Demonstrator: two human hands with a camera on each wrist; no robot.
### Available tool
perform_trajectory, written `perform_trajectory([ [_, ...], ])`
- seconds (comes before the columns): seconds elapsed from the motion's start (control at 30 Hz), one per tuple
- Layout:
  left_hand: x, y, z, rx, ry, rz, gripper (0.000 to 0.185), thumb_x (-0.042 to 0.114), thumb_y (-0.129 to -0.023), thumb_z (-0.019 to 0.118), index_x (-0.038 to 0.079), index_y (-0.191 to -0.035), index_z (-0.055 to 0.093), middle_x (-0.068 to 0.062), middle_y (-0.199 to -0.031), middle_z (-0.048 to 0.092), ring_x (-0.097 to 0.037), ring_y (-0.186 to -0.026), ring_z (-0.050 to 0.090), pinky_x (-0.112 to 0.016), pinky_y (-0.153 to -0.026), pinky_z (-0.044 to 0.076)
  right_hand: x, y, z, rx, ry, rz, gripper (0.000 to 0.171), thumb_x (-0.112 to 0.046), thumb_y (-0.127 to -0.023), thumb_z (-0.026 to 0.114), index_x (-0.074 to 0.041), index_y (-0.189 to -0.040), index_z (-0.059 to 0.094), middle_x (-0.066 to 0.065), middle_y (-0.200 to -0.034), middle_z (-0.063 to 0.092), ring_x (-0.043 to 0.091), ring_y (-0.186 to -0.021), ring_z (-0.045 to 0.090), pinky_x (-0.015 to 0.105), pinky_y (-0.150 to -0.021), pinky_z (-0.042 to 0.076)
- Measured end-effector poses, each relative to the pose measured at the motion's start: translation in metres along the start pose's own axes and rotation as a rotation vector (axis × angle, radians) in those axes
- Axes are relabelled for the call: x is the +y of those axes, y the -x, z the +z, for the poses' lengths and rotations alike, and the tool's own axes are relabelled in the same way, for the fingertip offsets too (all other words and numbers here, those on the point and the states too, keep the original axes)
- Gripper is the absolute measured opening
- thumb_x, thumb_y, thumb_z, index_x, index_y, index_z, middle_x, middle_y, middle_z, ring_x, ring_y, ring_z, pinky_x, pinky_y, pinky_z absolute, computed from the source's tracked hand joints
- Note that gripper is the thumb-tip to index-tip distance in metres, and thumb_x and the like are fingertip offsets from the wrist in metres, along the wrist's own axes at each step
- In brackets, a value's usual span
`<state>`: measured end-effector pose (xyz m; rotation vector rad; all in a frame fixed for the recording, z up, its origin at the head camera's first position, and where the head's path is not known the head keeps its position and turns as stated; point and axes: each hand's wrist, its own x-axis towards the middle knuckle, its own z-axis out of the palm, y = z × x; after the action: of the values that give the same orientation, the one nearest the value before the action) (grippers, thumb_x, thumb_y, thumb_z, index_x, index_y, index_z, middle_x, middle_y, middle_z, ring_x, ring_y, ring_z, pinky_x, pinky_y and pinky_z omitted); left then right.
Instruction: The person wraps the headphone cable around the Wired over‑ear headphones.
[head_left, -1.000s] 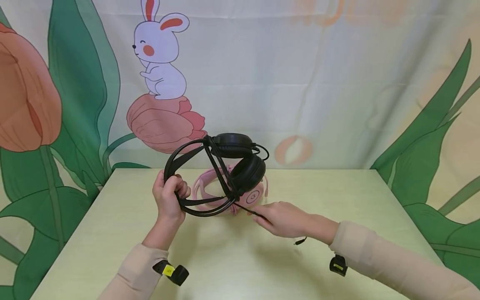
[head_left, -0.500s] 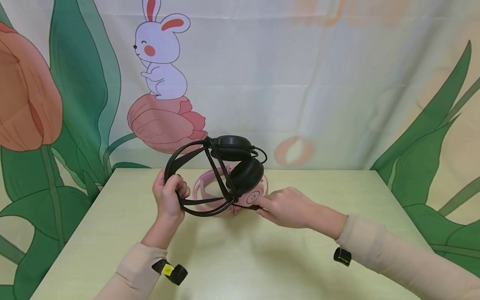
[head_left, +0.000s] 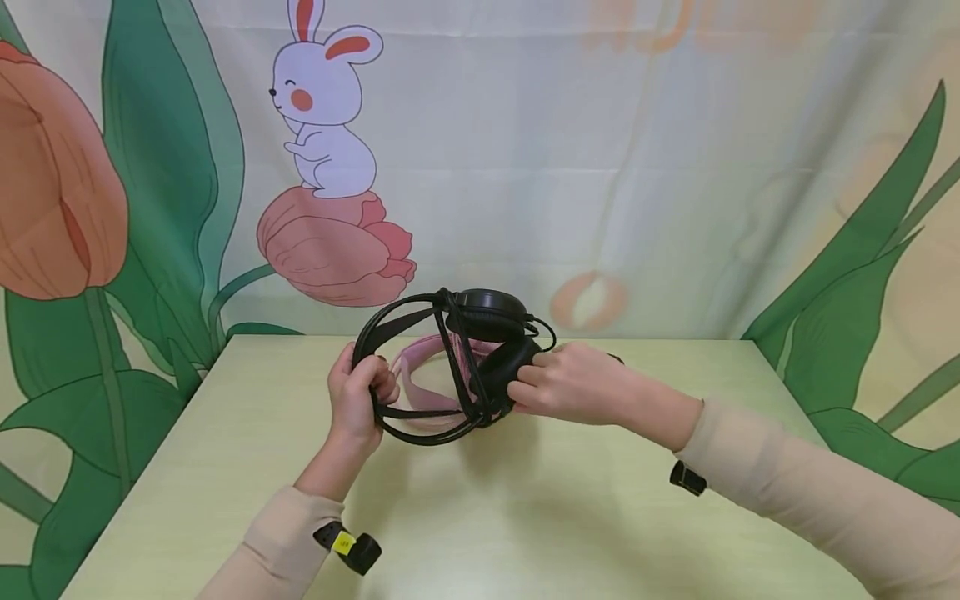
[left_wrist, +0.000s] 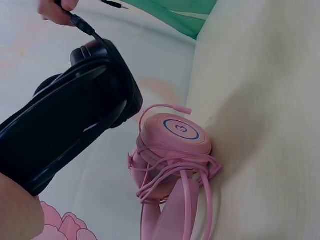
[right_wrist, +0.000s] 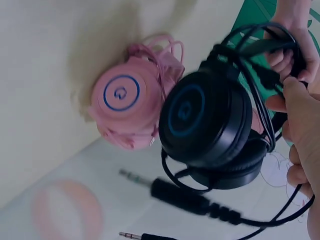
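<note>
My left hand (head_left: 356, 392) grips the headband of a black wired headset (head_left: 487, 315), held above the table with its cable wound across the headband. At the lower ear cup my right hand (head_left: 570, 383) pinches the black cable. In the left wrist view the cable's thicker joint (left_wrist: 82, 24) runs from the headset to the right-hand fingers. A black jack plug (right_wrist: 180, 196) and a second plug (right_wrist: 155, 237) hang loose from the cable in the right wrist view. Behind stands a pink headset (left_wrist: 175, 135), its own cable wound round it, partly hidden by the black one.
Both headsets are over the pale table (head_left: 600, 517), toward its back edge. A printed curtain (head_left: 675, 167) with a rabbit, tulips and leaves hangs behind the table. A small black camera is strapped to each sleeve.
The black headset and my left hand have shifted right and slightly down. My right hand has risen with the cable from below the headset to its ear cup. The pink headset stays put.
</note>
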<state>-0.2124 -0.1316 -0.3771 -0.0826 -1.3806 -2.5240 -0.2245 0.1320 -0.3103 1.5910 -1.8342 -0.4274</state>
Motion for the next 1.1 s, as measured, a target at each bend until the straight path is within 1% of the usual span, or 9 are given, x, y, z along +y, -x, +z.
perform_trajectory([
  [0.13, 0.001, 0.002, 0.001, -0.082, 0.013, -0.031, 0.015, -0.006, -0.076, 0.034, 0.009, -0.073, 0.035, 0.005, -0.048, 0.033, -0.009, -0.041, 0.023, -0.028, -0.044, 0.012, 0.008, -0.001, -0.002, 0.006, 0.073, -0.037, 0.027, -0.035, -0.085, 0.060, -0.013, -0.075, 0.049, -0.006, -0.064, 0.046, 0.012, -0.057, 0.044, 0.020, -0.051, 0.038],
  [0.27, 0.002, 0.005, 0.002, -0.152, 0.004, -0.065, 0.016, -0.005, -0.076, 0.033, 0.011, -0.074, 0.033, 0.006, -0.047, 0.032, -0.009, -0.040, 0.023, -0.028, -0.043, 0.012, 0.013, 0.001, -0.003, -0.021, 0.092, -0.046, 0.018, -0.024, -0.086, 0.061, -0.012, -0.080, 0.050, -0.004, -0.074, 0.051, 0.014, -0.067, 0.044, 0.022, -0.057, 0.037],
  [0.37, 0.000, 0.007, 0.002, -0.181, 0.002, -0.090, 0.016, -0.005, -0.077, 0.034, 0.011, -0.075, 0.034, 0.006, -0.048, 0.031, -0.009, -0.040, 0.023, -0.028, -0.043, 0.013, 0.016, 0.003, -0.003, -0.044, 0.111, -0.073, 0.011, -0.013, -0.084, 0.062, -0.011, -0.086, 0.051, -0.003, -0.082, 0.053, 0.016, -0.073, 0.046, 0.023, -0.060, 0.039],
  [0.47, -0.002, 0.009, 0.001, -0.200, 0.011, -0.111, 0.016, -0.005, -0.078, 0.034, 0.010, -0.075, 0.035, 0.006, -0.049, 0.031, -0.011, -0.042, 0.021, -0.028, -0.043, 0.013, 0.020, 0.005, -0.002, -0.066, 0.147, -0.089, 0.013, -0.009, -0.083, 0.062, -0.011, -0.092, 0.052, -0.001, -0.087, 0.053, 0.017, -0.078, 0.047, 0.025, -0.063, 0.039],
  [0.63, -0.008, 0.011, -0.001, -0.244, 0.034, -0.145, 0.016, -0.005, -0.078, 0.032, 0.010, -0.074, 0.038, 0.005, -0.049, 0.029, -0.011, -0.043, 0.018, -0.027, -0.043, 0.012, 0.029, 0.010, 0.000, -0.098, 0.195, -0.097, 0.008, -0.006, -0.088, 0.054, -0.009, -0.093, 0.049, 0.001, -0.088, 0.050, 0.019, -0.081, 0.046, 0.028, -0.069, 0.038],
  [0.7, -0.010, 0.013, -0.001, -0.273, 0.053, -0.164, 0.017, -0.005, -0.078, 0.031, 0.010, -0.075, 0.038, 0.005, -0.050, 0.028, -0.010, -0.042, 0.017, -0.026, -0.043, 0.012, 0.031, 0.011, 0.001, -0.086, 0.207, -0.109, 0.005, -0.004, -0.092, 0.045, -0.009, -0.091, 0.047, 0.002, -0.087, 0.049, 0.019, -0.080, 0.046, 0.029, -0.071, 0.038],
  [0.87, -0.015, 0.016, 0.002, -0.331, 0.100, -0.211, 0.018, -0.004, -0.077, 0.029, 0.012, -0.074, 0.037, 0.006, -0.051, 0.026, -0.008, -0.043, 0.018, -0.024, -0.043, 0.011, 0.035, 0.010, 0.005, -0.012, 0.244, -0.132, 0.026, 0.001, -0.097, 0.023, -0.009, -0.087, 0.046, 0.001, -0.085, 0.049, 0.018, -0.078, 0.045, 0.029, -0.071, 0.037],
  [0.97, -0.017, 0.018, 0.004, -0.343, 0.109, -0.230, 0.019, -0.003, -0.077, 0.030, 0.014, -0.073, 0.036, 0.007, -0.051, 0.027, -0.007, -0.043, 0.018, -0.023, -0.043, 0.012, 0.035, 0.010, 0.007, 0.014, 0.252, -0.128, 0.029, 0.001, -0.097, 0.022, -0.010, -0.087, 0.047, 0.001, -0.085, 0.048, 0.018, -0.077, 0.044, 0.029, -0.070, 0.038],
  [1.1, -0.019, 0.022, 0.007, -0.353, 0.116, -0.257, 0.019, -0.004, -0.076, 0.029, 0.014, -0.069, 0.031, 0.007, -0.050, 0.026, -0.007, -0.042, 0.018, -0.023, -0.043, 0.012, 0.034, 0.009, 0.008, 0.029, 0.252, -0.124, 0.025, -0.002, -0.096, 0.029, -0.012, -0.087, 0.049, 0.001, -0.086, 0.047, 0.018, -0.075, 0.043, 0.029, -0.070, 0.037],
])
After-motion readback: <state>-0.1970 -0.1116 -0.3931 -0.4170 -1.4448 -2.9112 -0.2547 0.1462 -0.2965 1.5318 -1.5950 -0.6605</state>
